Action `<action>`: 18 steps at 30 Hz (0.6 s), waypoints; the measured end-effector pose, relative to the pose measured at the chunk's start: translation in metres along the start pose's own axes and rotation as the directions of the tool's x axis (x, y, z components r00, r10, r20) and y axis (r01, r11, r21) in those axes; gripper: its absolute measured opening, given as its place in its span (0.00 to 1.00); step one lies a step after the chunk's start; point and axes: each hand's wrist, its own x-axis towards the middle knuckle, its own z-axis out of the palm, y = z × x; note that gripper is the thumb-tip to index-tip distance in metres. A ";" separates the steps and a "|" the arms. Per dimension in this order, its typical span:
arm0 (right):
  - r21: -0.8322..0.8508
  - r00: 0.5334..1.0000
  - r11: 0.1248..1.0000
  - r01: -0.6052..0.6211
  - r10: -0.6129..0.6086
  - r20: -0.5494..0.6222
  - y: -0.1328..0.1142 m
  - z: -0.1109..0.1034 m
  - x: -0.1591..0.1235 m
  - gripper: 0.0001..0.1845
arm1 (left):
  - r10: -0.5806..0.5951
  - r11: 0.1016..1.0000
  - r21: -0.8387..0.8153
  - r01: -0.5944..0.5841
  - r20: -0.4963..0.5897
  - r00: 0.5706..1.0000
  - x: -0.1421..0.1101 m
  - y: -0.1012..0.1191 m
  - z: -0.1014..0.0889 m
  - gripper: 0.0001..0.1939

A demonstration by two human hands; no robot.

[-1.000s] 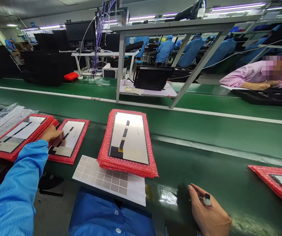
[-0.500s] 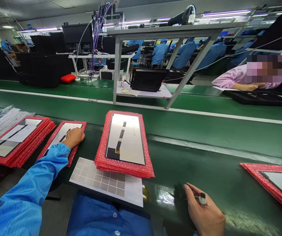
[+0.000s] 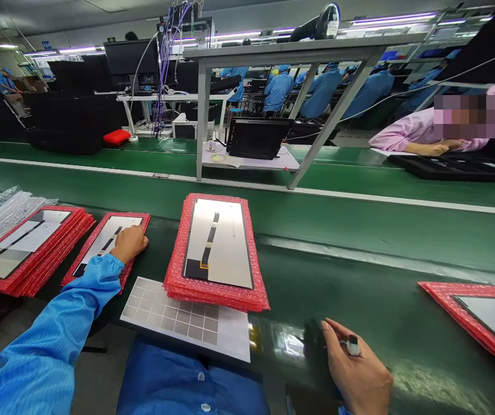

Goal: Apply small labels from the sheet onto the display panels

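Green conveyor belt (image 3: 359, 271), display panel (image 3: 100, 248) under the flat left hand (image 3: 128, 244), small black-capped item (image 3: 352, 344) pinched in the right hand (image 3: 355, 369).

No readable text; panel (image 3: 95, 245) markings too small.

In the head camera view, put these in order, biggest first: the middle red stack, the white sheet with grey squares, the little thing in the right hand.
1. Middle red foam stack
2. White sheet with grey squares, though it sits nearer the camera, so its true size is unsure
3. Little black-and-white object in the right hand
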 end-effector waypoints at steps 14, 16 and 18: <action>0.022 1.000 0.999 0.026 -0.025 -0.018 -0.002 -0.001 0.000 0.25 | 0.011 1.000 0.026 -0.011 0.004 1.000 0.002 -0.004 0.009 0.20; 0.015 1.000 1.000 0.003 -0.003 -0.008 0.000 0.000 0.000 0.25 | 0.021 0.999 0.032 -0.020 -0.028 0.999 0.000 -0.006 0.011 0.20; 0.007 1.000 1.000 -0.023 0.023 0.000 0.001 0.000 0.000 0.26 | 0.031 0.999 0.036 -0.029 -0.059 0.998 -0.002 -0.007 0.013 0.20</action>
